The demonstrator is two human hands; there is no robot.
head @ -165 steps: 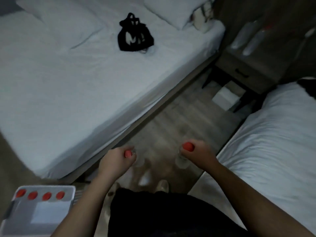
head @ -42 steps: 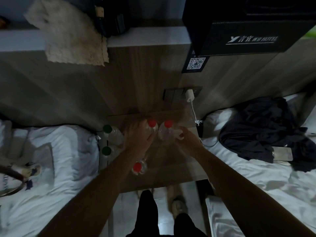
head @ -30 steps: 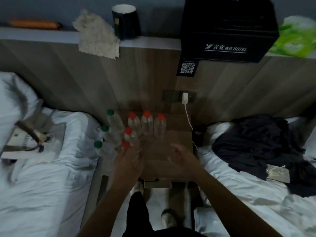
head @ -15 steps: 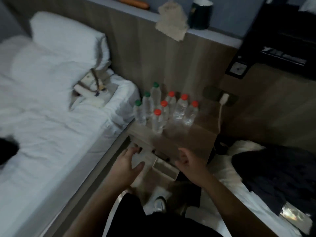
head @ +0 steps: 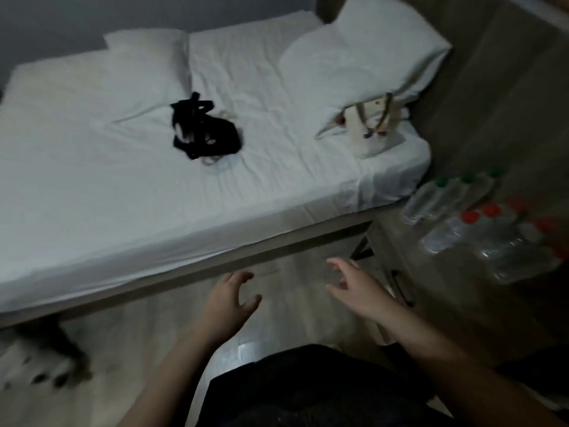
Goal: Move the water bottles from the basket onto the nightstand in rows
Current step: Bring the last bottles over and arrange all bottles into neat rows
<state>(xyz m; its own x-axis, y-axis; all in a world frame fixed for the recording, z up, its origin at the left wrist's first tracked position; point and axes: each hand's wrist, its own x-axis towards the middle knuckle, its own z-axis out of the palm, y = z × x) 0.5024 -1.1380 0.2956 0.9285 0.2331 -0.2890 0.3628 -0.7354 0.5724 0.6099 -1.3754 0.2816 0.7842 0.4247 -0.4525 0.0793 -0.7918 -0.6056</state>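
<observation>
Red-capped bottles (head: 480, 232) now stand beside green-capped bottles (head: 443, 197) on the surface (head: 455, 291), and the left hand (head: 228, 300) and right hand (head: 358, 288) pull back empty and spread, likely for more.

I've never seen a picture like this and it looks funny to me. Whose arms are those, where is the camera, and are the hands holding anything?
There is no machine here, just a person. The camera sits on the person's head and looks forward and down, so you see their own arms from above. The left hand and the right hand are both open above the floor and hold nothing. On the right stands a wooden nightstand with water bottles on it in rows, some with green caps and some with red caps. That part is blurry, so I can't count them for sure. The big white bed has a black bag lying on it, and a light cloth bag sits beside a pillow.
</observation>
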